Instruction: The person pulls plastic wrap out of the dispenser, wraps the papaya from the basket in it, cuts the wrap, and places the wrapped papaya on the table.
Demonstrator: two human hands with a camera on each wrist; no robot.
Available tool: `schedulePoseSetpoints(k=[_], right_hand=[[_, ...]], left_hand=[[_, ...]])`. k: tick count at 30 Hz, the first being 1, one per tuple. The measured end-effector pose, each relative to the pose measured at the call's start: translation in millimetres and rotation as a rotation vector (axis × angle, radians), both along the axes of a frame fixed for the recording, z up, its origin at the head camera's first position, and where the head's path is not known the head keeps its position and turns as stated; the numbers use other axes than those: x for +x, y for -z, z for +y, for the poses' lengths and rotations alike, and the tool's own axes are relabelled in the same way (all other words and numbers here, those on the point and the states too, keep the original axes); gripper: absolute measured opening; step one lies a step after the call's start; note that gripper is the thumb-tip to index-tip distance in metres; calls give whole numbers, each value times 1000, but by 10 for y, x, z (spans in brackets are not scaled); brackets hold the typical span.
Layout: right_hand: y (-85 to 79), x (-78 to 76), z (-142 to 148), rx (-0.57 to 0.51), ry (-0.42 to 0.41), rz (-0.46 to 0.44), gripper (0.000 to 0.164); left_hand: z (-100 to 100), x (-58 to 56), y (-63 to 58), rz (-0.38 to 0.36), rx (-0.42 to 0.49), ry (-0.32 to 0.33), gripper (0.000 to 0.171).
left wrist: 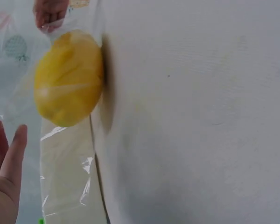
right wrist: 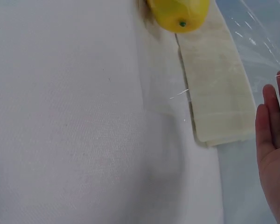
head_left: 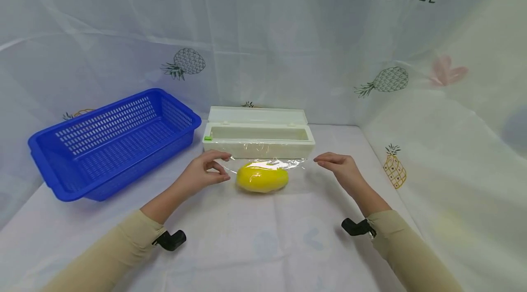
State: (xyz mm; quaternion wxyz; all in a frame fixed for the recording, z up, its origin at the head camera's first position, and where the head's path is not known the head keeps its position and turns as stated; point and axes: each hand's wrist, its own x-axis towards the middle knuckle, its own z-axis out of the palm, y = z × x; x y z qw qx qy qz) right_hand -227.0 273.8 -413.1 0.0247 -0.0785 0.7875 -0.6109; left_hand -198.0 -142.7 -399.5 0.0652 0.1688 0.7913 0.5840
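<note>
A yellow oblong fruit lies on the white cloth, and one end shows a small green tip in the right wrist view. Clear plastic wrap drapes over it from the long white box behind. My left hand hovers left of the fruit, thumb and fingertips apart, near a corner of the wrap. On the other side my right hand reaches in with its fingers nearly straight. A glint of wrap lies by its fingertips; whether they touch it is unclear.
The box lid stands raised, with a small green tab at the box's left end. A blue slotted basket stands at the left. Pineapple-printed cloth hangs behind.
</note>
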Motion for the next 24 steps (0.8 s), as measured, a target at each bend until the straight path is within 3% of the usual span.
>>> schedulePoseSetpoints(k=[5,9,17,24], right_hand=[[20,45,21,-87,7,14,25],[54,17,5,-144,12,9,30],[174,-167,-105,-30,76,-58,39],[286,-271,-186,26,52,-116,43]], left_hand=[[6,6,58,66,8,17,69],[18,-13,73,58,-4,2,77],[38,-131,103,-17,-53,-26,77],[-1,-233,124,-94,-69,-65,75]])
